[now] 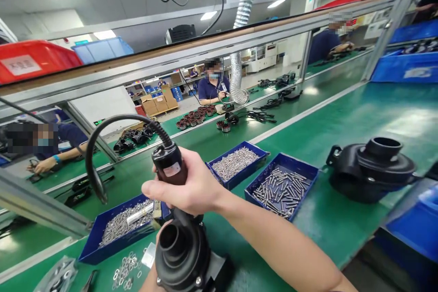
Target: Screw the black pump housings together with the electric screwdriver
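My right hand [190,187] is wrapped around an electric screwdriver [167,164], a dark cylinder whose black cord arcs from its top to the left. Its lower end is hidden behind my hand. Directly below is a black blower housing [183,255] with a round outlet and silver screws at its rim. My left hand [159,239] grips this housing from the left side, its fingers mostly hidden. Blue trays of screws surround the hands: a left tray [92,242] with a white tube on the screws, a middle tray [231,182] and a right tray [248,191].
Another black blower [372,171] stands on the green bench at right. Loose metal rings [126,267], a plastic bag [56,276] and a blue bin [415,228] lie around the near side. A metal frame [191,61] crosses ahead; co-workers sit beyond.
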A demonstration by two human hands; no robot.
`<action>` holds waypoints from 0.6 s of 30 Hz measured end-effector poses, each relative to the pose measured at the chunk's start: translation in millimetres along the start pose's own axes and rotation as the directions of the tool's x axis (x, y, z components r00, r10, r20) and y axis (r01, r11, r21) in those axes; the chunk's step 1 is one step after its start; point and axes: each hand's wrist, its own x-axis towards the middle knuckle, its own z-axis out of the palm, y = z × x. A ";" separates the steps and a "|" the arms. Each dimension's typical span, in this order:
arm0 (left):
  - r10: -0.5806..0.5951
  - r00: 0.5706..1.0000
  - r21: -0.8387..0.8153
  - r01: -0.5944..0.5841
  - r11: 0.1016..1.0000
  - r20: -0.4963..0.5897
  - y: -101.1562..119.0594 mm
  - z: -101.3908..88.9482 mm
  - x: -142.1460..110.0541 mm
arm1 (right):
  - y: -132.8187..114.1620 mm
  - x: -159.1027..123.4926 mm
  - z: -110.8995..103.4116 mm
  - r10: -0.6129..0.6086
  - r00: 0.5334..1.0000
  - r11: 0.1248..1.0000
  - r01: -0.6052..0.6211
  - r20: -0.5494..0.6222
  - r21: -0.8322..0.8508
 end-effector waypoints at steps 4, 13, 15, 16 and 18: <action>-0.025 0.998 0.047 0.022 0.999 0.051 4.2 3.3 -7.8 | -0.1 1.0 -0.1 0.015 0.999 1.000 -0.014 0.032 -0.013; -0.051 0.991 0.091 0.040 0.995 0.124 6.1 3.3 -6.7 | 7.2 4.6 -0.4 0.048 0.994 0.998 -0.051 0.103 0.030; -0.053 0.989 0.091 0.041 0.995 0.135 3.4 2.5 -7.3 | 11.0 6.5 -1.5 0.091 0.978 0.988 -0.112 0.187 0.103; -0.054 0.989 0.090 0.042 0.995 0.139 1.0 2.2 -7.7 | 12.5 7.0 -1.5 0.096 0.974 0.985 -0.123 0.205 0.124; -0.054 0.988 0.086 0.042 0.995 0.146 -6.0 1.9 -8.7 | 14.3 6.7 0.0 0.057 0.981 0.990 -0.079 0.184 0.115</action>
